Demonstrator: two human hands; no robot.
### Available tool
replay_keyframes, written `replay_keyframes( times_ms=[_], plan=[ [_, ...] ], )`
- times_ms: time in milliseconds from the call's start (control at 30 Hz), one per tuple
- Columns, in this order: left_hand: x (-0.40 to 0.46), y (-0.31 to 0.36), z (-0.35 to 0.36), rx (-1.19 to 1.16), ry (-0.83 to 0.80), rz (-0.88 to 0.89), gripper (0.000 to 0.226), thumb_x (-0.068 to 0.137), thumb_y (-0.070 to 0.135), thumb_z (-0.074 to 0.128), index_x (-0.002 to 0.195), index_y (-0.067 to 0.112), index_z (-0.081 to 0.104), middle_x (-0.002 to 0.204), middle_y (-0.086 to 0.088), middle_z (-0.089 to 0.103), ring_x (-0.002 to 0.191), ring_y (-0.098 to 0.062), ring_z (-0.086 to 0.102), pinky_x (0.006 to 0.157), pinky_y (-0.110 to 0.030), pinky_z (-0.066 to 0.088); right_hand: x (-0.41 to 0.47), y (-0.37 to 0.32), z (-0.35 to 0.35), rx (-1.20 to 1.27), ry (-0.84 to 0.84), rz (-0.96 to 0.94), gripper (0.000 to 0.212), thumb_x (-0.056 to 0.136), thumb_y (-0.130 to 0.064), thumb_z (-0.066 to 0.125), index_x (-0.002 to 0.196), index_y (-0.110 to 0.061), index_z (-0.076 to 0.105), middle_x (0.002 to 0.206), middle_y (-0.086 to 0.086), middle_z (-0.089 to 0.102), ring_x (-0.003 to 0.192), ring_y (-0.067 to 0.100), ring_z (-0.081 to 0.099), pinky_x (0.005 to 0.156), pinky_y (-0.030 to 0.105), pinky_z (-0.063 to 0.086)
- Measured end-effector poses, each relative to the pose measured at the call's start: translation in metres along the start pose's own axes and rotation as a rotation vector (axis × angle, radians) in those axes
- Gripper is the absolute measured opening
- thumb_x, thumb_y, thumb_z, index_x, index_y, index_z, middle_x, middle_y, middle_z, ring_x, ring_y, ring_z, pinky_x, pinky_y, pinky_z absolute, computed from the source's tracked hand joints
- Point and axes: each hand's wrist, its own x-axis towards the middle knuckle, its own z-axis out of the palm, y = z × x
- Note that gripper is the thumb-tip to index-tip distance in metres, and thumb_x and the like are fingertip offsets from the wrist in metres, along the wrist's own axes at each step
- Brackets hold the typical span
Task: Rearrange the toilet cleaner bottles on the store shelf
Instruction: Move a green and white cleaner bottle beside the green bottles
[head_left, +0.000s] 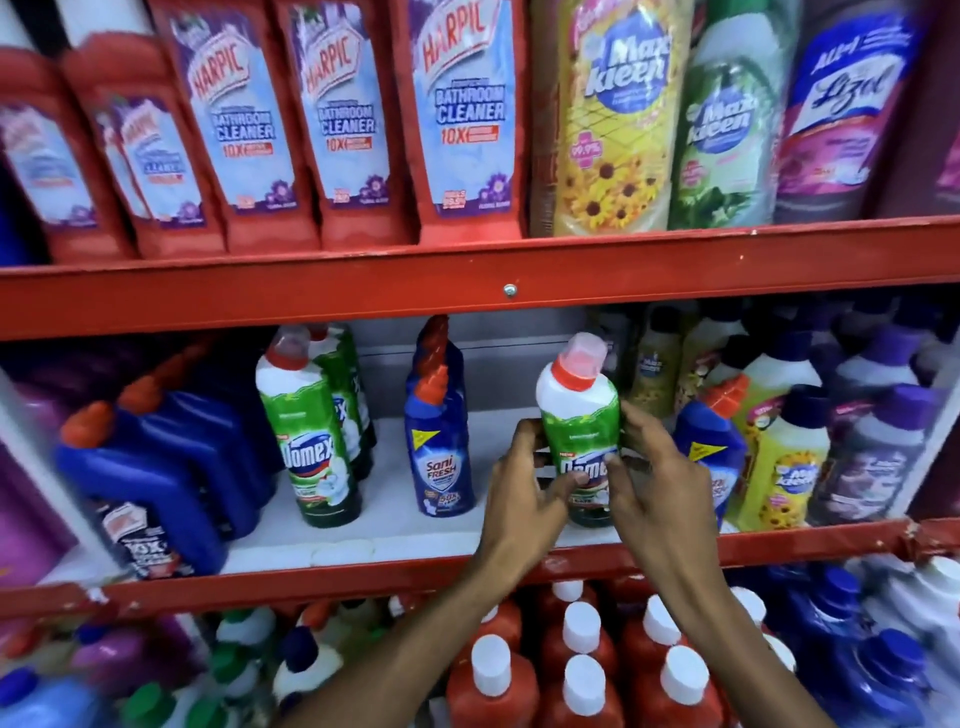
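A green-and-white Domex bottle (581, 410) with a red cap stands upright on the middle shelf (395, 509). My left hand (530, 483) grips its left side and my right hand (654, 478) grips its right side, fingers over the label. To the left stand more Domex bottles (306, 436) in a row going back, and a row of blue Sani Fresh bottles (441, 447). One more blue Sani Fresh bottle (714, 441) leans just right of my right hand. Large blue Harpic bottles (156, 467) fill the shelf's left end.
The red shelf rail (363, 577) runs along the front edge. Red Harpic bathroom cleaner bottles (353, 119) and Maxkleen bottles (618, 119) stand on the upper shelf. Yellow and purple floor cleaners (789, 462) crowd the right. Red bottles with white caps (582, 670) sit below.
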Motion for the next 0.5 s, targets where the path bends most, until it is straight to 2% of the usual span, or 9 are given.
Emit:
replay_keyframes(
  times_ms=[100,167,267,333,433,500],
  plan=[
    [-0.015,0.000,-0.035,-0.008,0.046,0.052,0.047,0.088,0.026,0.077,0.129,0.032,0.054,0.127,0.008,0.074,0.120,-0.010,0.069,0.101,-0.041,0.059,-0.012,-0.023,0.012,0.071,0.025,-0.063,0.055,0.089,-0.002,0.066,0.140,-0.023,0.057,0.121,-0.008,0.073,0.107,0.017,0.073,0.093,0.037,0.059],
    [-0.024,0.002,-0.066,0.004,0.095,0.082,0.048,0.089,0.027,0.075,0.133,0.030,0.055,0.126,0.011,0.075,0.117,-0.008,0.070,0.099,-0.037,0.060,-0.019,-0.042,0.024,0.135,0.030,-0.108,0.056,0.088,-0.002,0.068,0.138,-0.025,0.058,0.119,-0.015,0.071,0.106,0.011,0.073,0.093,0.030,0.058],
    [-0.037,0.007,-0.115,0.054,0.164,0.126,0.048,0.093,0.025,0.075,0.137,0.035,0.057,0.127,0.020,0.074,0.118,0.001,0.069,0.095,-0.020,0.056,-0.027,-0.071,0.048,0.226,-0.005,-0.143,0.056,0.088,-0.005,0.070,0.138,-0.026,0.058,0.121,-0.014,0.072,0.106,0.004,0.070,0.091,0.012,0.053],
    [-0.045,0.006,-0.145,0.090,0.208,0.141,0.052,0.095,0.024,0.072,0.141,0.040,0.053,0.134,0.019,0.070,0.124,-0.001,0.066,0.099,-0.019,0.054,-0.032,-0.088,0.068,0.283,-0.029,-0.161,0.054,0.088,-0.007,0.071,0.137,-0.026,0.059,0.120,-0.015,0.073,0.106,0.001,0.070,0.090,0.011,0.053],
    [-0.056,-0.003,-0.183,0.156,0.277,0.146,0.053,0.095,0.027,0.069,0.144,0.036,0.051,0.139,0.022,0.064,0.130,0.001,0.062,0.104,-0.017,0.051,-0.040,-0.112,0.100,0.376,-0.075,-0.163,0.051,0.089,-0.010,0.071,0.136,-0.026,0.059,0.117,-0.020,0.072,0.106,-0.004,0.070,0.090,0.009,0.052],
    [-0.061,-0.014,-0.205,0.183,0.300,0.110,0.053,0.094,0.029,0.067,0.145,0.028,0.053,0.142,0.016,0.065,0.132,-0.003,0.062,0.108,-0.026,0.052,-0.045,-0.124,0.123,0.400,-0.115,-0.164,0.050,0.089,-0.009,0.071,0.135,-0.023,0.059,0.118,-0.018,0.073,0.107,-0.006,0.069,0.092,0.009,0.051]
  ],
)
